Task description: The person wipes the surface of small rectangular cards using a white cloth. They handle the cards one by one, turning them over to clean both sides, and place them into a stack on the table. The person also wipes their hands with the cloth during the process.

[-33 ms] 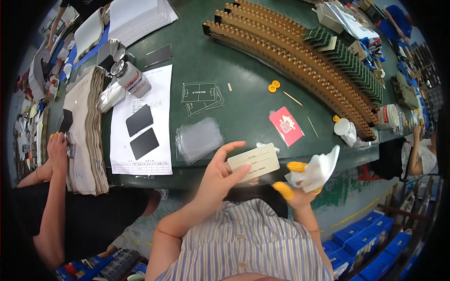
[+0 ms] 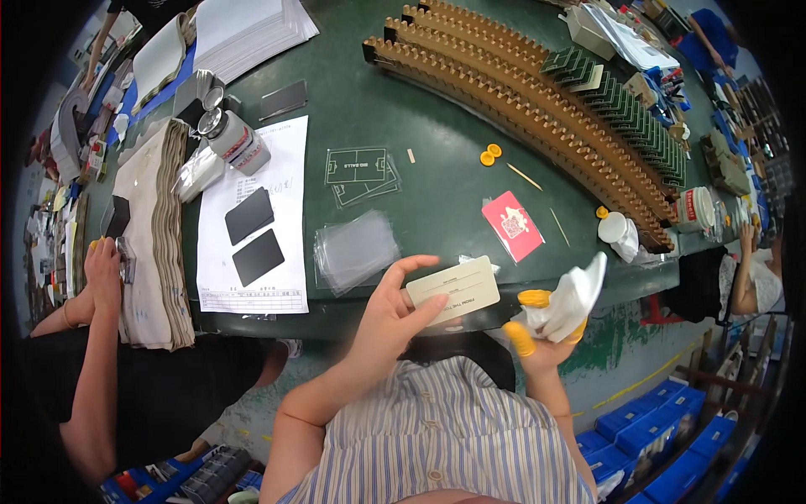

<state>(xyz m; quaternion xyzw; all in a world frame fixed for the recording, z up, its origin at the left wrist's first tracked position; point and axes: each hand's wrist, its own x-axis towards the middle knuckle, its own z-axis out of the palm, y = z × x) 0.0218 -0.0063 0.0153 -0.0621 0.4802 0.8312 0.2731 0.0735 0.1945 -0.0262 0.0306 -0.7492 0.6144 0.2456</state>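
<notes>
My left hand (image 2: 390,315) pinches a cream card (image 2: 457,294) with rounded corners and dark print, its thumb on the card's face. To the right of it, my right hand (image 2: 546,349), with yellow finger cots on several fingertips, is closed on a crumpled white cloth (image 2: 571,302); cloth and card are apart. Beyond the card lie a red card (image 2: 514,227) with a pale figure and a loose stack of clear plastic sleeves (image 2: 357,250). Farther back are clear sheets (image 2: 356,166) with a pale field-like outline. The fingers behind the card are partly hidden.
Wooden slotted racks (image 2: 504,92) curve across the far right, partly filled with dark green cards (image 2: 621,109). Two black cards (image 2: 259,256) lie on a printed sheet (image 2: 290,160) beside metal-topped bottles (image 2: 235,143). Yellow finger cots (image 2: 489,155) and thin sticks lie mid-table. Another person's arm (image 2: 101,319) is at left.
My right hand has shifted slightly right with the white cloth, away from the cream card. My left hand and the card stay almost where they were.
</notes>
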